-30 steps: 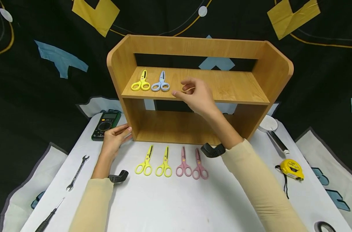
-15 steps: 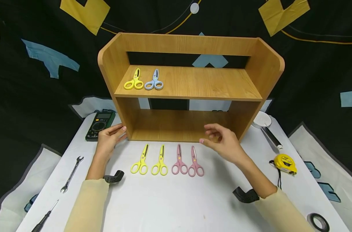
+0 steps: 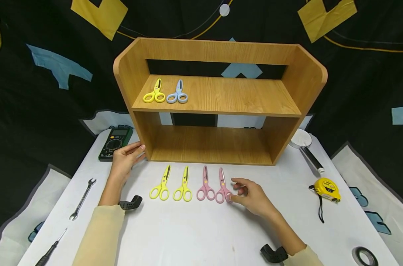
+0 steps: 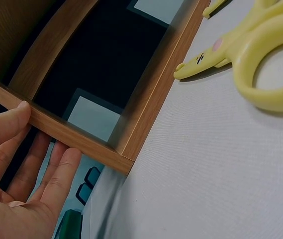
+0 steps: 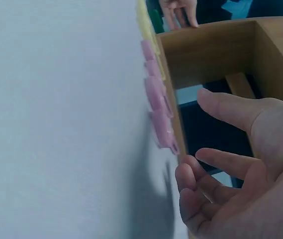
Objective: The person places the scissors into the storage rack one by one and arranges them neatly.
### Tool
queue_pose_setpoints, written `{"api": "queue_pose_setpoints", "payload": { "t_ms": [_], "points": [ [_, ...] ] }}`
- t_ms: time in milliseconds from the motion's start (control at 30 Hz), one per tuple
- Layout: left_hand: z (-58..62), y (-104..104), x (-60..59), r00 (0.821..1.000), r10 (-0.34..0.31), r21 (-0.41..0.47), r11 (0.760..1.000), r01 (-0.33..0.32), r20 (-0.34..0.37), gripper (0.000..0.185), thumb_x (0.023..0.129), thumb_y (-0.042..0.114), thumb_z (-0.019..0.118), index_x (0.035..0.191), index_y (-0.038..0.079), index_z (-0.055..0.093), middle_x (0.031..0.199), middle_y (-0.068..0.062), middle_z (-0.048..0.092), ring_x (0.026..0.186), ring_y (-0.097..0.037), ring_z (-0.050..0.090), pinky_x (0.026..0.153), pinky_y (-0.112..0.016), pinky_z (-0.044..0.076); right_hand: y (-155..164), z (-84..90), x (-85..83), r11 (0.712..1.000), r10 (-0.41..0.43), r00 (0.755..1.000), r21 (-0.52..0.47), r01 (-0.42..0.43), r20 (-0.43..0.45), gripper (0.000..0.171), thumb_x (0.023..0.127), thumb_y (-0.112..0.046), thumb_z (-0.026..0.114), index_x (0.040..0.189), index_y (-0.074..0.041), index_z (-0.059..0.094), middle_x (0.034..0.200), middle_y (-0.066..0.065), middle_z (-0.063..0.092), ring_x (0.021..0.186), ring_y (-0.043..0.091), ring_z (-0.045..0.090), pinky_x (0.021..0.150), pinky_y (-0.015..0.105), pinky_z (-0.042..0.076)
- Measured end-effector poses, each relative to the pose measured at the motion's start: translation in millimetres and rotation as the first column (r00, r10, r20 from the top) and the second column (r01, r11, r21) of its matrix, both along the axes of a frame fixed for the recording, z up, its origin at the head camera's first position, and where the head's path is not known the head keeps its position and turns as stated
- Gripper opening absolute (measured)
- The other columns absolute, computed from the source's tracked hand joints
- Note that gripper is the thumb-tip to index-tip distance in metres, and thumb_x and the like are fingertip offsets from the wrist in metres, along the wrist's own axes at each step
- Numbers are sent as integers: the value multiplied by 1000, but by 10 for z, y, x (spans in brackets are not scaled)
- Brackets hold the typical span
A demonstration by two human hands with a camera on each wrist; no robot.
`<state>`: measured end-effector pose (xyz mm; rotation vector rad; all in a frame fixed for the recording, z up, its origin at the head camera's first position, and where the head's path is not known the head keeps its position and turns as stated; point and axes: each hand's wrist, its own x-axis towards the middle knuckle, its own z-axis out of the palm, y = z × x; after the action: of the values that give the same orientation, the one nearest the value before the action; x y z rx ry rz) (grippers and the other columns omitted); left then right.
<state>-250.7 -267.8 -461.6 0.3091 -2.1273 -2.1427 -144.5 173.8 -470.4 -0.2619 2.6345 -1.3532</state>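
On the table's left, my left hand (image 3: pixel 124 162) rests against the left side panel of a wooden shelf (image 3: pixel 208 112). In the left wrist view its thumb lies on the panel's front edge, fingers on the outer face. My right hand (image 3: pixel 252 197) hovers beside the rightmost pink scissors (image 3: pixel 223 192), fingers loosely bent and thumb apart, nothing between them. Another pair of pink scissors (image 3: pixel 205 190) and two yellow pairs, the left scissors (image 3: pixel 160 191) and the right scissors (image 3: pixel 183 192), lie in the row. Yellow scissors (image 3: pixel 155 96) and blue scissors (image 3: pixel 178 96) lie on the upper shelf.
Left on the white table are a multimeter (image 3: pixel 115 144), a wrench (image 3: pixel 83 199) and a screwdriver (image 3: pixel 50 251). At the right lie a magnifying glass (image 3: pixel 309 157), a yellow tape measure (image 3: pixel 327 189) and a roll of black tape (image 3: pixel 365 256).
My right hand has come down from the upper shelf, past the lower one, to the rightmost pink scissors on the table. My left hand stays at the shelf's side. The view has shifted slightly.
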Motion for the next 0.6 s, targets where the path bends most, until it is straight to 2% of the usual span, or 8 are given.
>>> {"api": "queue_pose_setpoints", "payload": {
  "t_ms": [233,400,600],
  "points": [
    [-13,3,1,1000,-12,29,999,13,-26,59,91,24,81,141,-1,61,118,5,68,105,-4,70,99,-37,58,-103,-123,36,996,-11,1000,92,11,-1,46,78,-15,91,120,-8,73,97,0,63,88,16,51,72,23,45],
    [-29,-2,-6,1000,-15,19,1000,15,-18,58,92,24,80,140,0,61,122,3,68,107,-5,69,103,-42,56,-172,-134,47,990,-32,999,137,37,-40,35,76,-11,91,107,-9,75,87,0,60,81,15,47,67,24,40],
    [-50,-9,-25,1000,-5,7,1000,5,-25,58,92,26,80,140,0,62,123,1,68,107,-5,69,104,-43,56,-184,-82,34,992,-26,999,126,32,-46,30,76,-9,87,101,-7,72,85,0,61,77,13,48,64,22,41]
  ]
}}
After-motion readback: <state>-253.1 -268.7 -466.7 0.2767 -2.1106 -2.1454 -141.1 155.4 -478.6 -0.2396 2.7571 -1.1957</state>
